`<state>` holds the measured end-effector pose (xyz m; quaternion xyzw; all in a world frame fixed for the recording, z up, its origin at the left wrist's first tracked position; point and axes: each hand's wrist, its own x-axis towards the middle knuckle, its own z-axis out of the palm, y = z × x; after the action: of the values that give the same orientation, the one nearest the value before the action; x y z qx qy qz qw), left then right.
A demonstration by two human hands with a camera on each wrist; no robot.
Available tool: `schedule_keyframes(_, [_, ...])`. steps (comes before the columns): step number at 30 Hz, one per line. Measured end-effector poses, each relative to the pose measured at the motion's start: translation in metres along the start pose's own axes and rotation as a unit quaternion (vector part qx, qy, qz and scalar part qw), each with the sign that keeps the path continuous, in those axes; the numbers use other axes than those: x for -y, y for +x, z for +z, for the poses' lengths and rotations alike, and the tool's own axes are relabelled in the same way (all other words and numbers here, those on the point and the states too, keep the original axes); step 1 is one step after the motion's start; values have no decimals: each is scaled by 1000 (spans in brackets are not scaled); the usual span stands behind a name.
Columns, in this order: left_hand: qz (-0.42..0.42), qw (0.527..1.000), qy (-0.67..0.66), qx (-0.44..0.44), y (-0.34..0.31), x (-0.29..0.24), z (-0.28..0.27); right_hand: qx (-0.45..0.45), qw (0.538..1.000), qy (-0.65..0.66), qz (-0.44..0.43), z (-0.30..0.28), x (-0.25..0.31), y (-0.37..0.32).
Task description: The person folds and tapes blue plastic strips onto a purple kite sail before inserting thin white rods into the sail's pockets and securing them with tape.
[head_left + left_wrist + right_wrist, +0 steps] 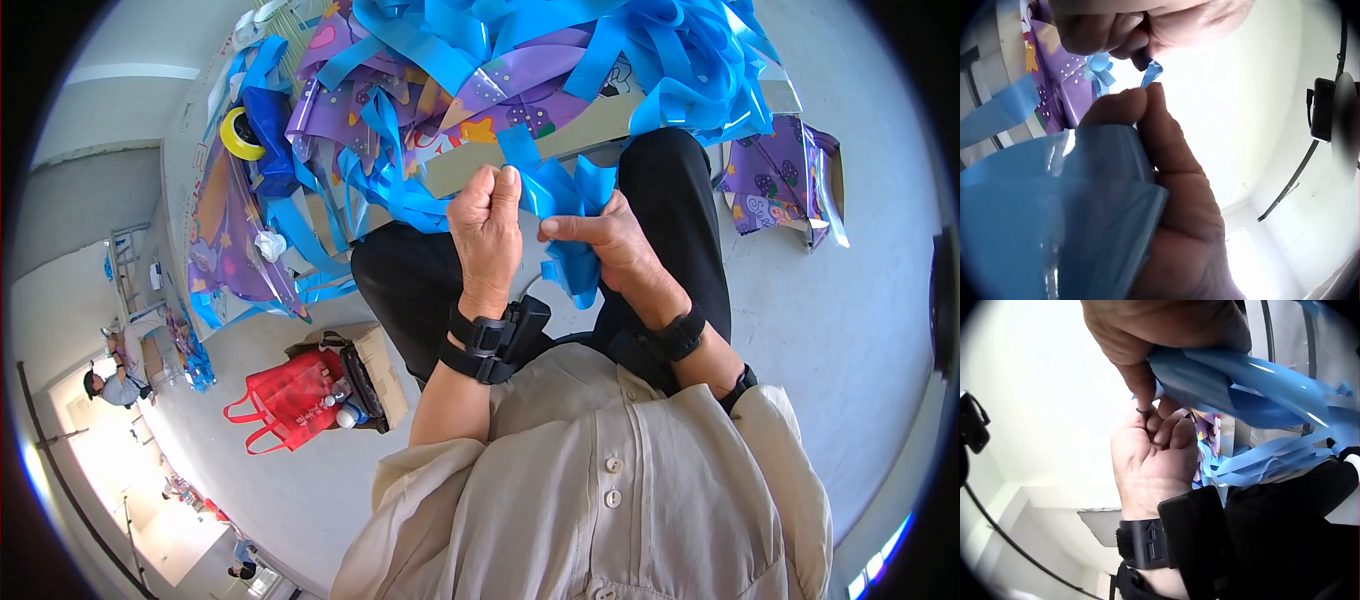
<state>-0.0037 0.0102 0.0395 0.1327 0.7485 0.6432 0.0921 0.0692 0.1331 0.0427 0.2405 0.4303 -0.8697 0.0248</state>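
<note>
With fingers curled in, my left hand [487, 240] [1154, 25] [1154, 456] pinches a narrow, twisted end of blue ribbon [1152, 74]. Close beside it, my right hand [625, 250] [1179, 212] [1172, 328] grips a folded bunch of glossy blue ribbon [575, 265] [1054, 206] [1210, 381] between thumb and fingers. Loops stick up above the right hand and tails hang below it. The two hands are slightly apart over the lap, joined by a short stretch of ribbon in the left wrist view. The left palm hides part of what it holds.
A large heap of blue ribbon [690, 80] and purple printed film [520, 80] lies ahead. A yellow tape roll [240, 134] sits at left. On the floor are a red bag [295, 395], a cardboard box [385, 375] and more purple film [765, 175]. People are at far left.
</note>
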Motion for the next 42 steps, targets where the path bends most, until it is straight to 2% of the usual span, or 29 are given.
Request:
schedule_keyframes(2, [-20, 1000, 1, 12, 0, -2, 1, -7, 999, 33, 13, 1, 2, 0])
schedule_keyframes(4, [-42, 999, 3, 24, -1, -5, 1, -54, 995, 82, 4, 0, 4, 1])
schedule_keyframes(7, [-48, 997, 0, 66, -1, -1, 0, -13, 999, 33, -23, -5, 0, 2])
schedule_keyframes(9, [-51, 995, -3, 82, 2, 7, 0, -20, 999, 31, -24, -8, -7, 4])
schedule_keyframes(10, [-50, 996, -1, 79, 2, 10, 0, -26, 999, 30, -27, -7, -9, 5])
schedule_keyframes(12, [-69, 997, -45, -7, 2, 8, 2, -23, 999, 24, -24, -5, -10, 6])
schedule_keyframes(15, [-31, 999, -12, -41, 2, 15, 0, -31, 999, 3, -12, 2, -10, 8])
schedule_keyframes(17, [-52, 998, -22, -42, 3, 12, -6, -54, 998, 7, -10, 4, -10, 8])
schedule_keyframes(19, [-77, 996, 1, 37, 7, 6, -15, -51, 999, 20, 3, 5, -8, 6])
schedule_keyframes(20, [-125, 989, -4, 76, 9, 6, -20, -47, 998, 35, 14, 6, -7, 6])
schedule_keyframes(21, [-126, 989, -5, 76, 8, 5, -19, -47, 998, 34, 14, 6, -8, 6])
schedule_keyframes(24, [-128, 988, -81, 36, 7, 2, -16, -38, 999, 18, -1, 5, -11, 5])
schedule_keyframes(26, [-160, 949, -271, -14, 6, 2, -15, -55, 998, 17, 14, 6, -10, 5])
schedule_keyframes(33, [-114, 971, -207, 35, -2, 17, -8, -17, 999, -32, 22, 6, -10, 4])
schedule_keyframes(35, [-168, 951, -255, -50, -2, 13, -2, 12, 996, -37, 75, 1, -7, 2])
schedule_keyframes(40, [-181, 966, -186, -5, 0, 0, -2, 5, 996, 86, 30, -11, -11, 4])
schedule_keyframes(42, [-126, 986, -103, 25, 0, -2, 0, -30, 994, 104, 25, -5, -7, 5])
